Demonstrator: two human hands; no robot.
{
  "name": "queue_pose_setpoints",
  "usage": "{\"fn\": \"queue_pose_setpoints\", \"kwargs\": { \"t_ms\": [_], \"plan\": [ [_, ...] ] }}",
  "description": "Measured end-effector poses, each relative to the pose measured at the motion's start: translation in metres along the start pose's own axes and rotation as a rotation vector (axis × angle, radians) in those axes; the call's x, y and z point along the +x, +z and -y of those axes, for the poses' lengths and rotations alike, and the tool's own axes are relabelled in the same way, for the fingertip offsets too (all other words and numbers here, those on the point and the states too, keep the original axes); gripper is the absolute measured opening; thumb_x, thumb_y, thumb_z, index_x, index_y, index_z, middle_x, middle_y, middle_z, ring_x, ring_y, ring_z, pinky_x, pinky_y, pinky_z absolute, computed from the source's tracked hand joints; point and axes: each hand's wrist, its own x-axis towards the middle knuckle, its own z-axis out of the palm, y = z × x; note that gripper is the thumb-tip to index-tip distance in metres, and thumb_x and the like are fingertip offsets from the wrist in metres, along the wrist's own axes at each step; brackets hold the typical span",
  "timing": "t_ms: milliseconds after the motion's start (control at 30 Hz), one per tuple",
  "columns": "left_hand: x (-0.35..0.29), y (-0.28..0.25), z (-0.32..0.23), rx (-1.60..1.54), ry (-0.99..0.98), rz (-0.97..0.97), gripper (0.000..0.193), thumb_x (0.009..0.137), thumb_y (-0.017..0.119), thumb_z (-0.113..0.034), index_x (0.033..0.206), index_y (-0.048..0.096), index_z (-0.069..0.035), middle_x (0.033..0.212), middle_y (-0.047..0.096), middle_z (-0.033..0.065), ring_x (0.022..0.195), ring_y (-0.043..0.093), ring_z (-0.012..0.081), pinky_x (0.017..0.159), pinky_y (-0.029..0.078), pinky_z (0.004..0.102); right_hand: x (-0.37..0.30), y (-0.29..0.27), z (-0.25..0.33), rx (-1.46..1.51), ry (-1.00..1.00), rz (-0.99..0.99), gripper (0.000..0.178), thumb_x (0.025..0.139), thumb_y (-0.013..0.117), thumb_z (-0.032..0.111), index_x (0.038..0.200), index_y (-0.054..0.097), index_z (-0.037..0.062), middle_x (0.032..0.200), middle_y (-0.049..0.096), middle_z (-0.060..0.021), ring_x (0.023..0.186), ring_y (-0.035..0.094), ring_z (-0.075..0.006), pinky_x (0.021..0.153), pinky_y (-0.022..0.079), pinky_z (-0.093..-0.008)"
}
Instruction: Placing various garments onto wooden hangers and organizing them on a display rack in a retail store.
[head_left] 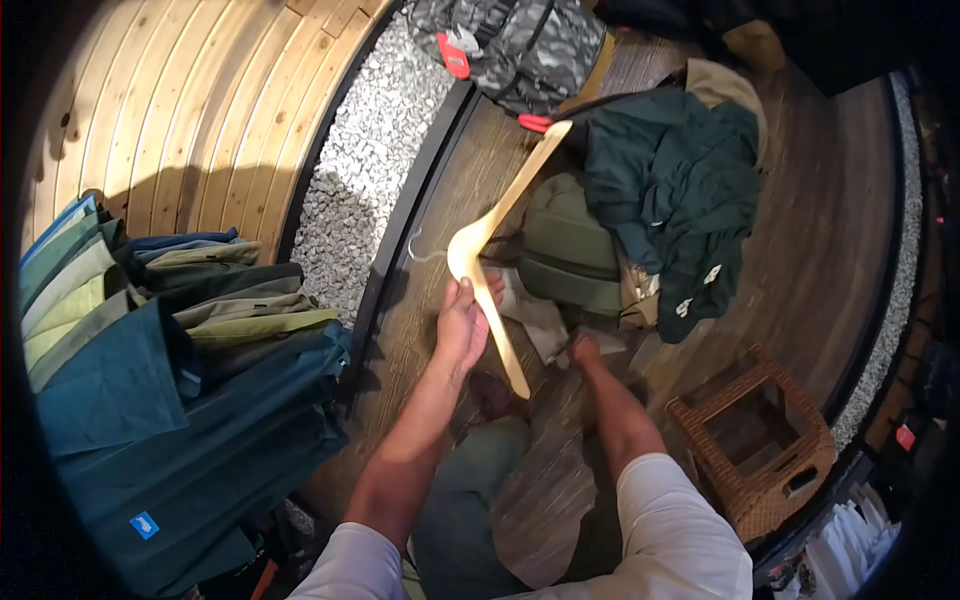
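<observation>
My left hand [465, 330] is wrapped round one arm of a pale wooden clothes hanger [470, 245], which is tilted, with its metal hook pointing left. Lower and to the right, my right hand [585, 351] is closed on a light beige garment [538, 318], though its fingertips are partly hidden. Just beyond lies an olive-green backpack or bag [570, 245]. A crumpled dark green garment [670, 170] rests against it on the right, with tan cloth showing beneath.
A wicker basket [750, 450] stands at the right. Jackets [190, 400] hang on the left, beside a white gravel strip [365, 160] and wooden planks [180, 120]. A camouflage backpack [525, 50] lies at the far side of the brown wood-look floor [810, 250].
</observation>
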Motion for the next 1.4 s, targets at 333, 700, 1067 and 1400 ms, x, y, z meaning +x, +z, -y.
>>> {"fn": "queue_pose_setpoints", "kwargs": {
  "t_ms": [333, 700, 1067, 1400],
  "plan": [
    [-0.104, 0.059, -0.044, 0.114, -0.056, -0.087, 0.026, 0.111, 0.038, -0.026, 0.124, 0.050, -0.007, 0.109, 0.067, 0.0144, 0.095, 0.066, 0.0225, 0.085, 0.053, 0.0367, -0.249, -0.233, 0.101, 0.816, -0.104, -0.196, 0.038, 0.102, 0.054, 0.028, 0.121, 0.064, -0.0033, 0.119, 0.068, -0.0139, 0.113, 0.062, -0.0244, 0.099, 0.045, -0.0328],
    [-0.271, 0.282, -0.173, 0.969, 0.631, 0.211, 0.024, 0.105, 0.046, -0.021, 0.119, 0.056, -0.003, 0.092, 0.062, 0.0233, 0.085, 0.063, 0.0399, 0.077, 0.049, 0.0443, -0.521, -0.525, 0.266, -0.055, -0.724, -1.165, 0.053, 0.088, 0.070, 0.045, 0.114, 0.060, 0.0001, 0.123, 0.054, -0.0219, 0.115, 0.054, -0.0392, 0.104, 0.039, -0.0461],
    [-0.392, 0.373, -0.318, 0.911, 0.556, 0.404, 0.025, 0.105, 0.050, -0.023, 0.108, 0.062, -0.002, 0.072, 0.064, 0.0041, 0.059, 0.056, 0.0108, 0.058, 0.047, 0.0301, -0.610, -0.638, 0.178, -0.540, -0.754, -1.052, 0.054, 0.085, 0.068, 0.057, 0.093, 0.065, 0.0036, 0.081, 0.062, -0.0106, 0.079, 0.064, -0.0296, 0.064, 0.049, -0.0397],
    [-0.411, 0.425, -0.316, 1.158, 0.814, 0.446, 0.026, 0.104, 0.047, -0.025, 0.105, 0.059, -0.002, 0.076, 0.069, 0.0161, 0.077, 0.069, 0.0378, 0.070, 0.050, 0.0476, -0.635, -0.612, 0.241, -0.272, -0.600, -1.201, 0.067, 0.083, 0.067, 0.066, 0.072, 0.063, 0.0001, 0.066, 0.063, -0.0196, 0.062, 0.064, -0.0407, 0.057, 0.052, -0.0468]
  ]
}}
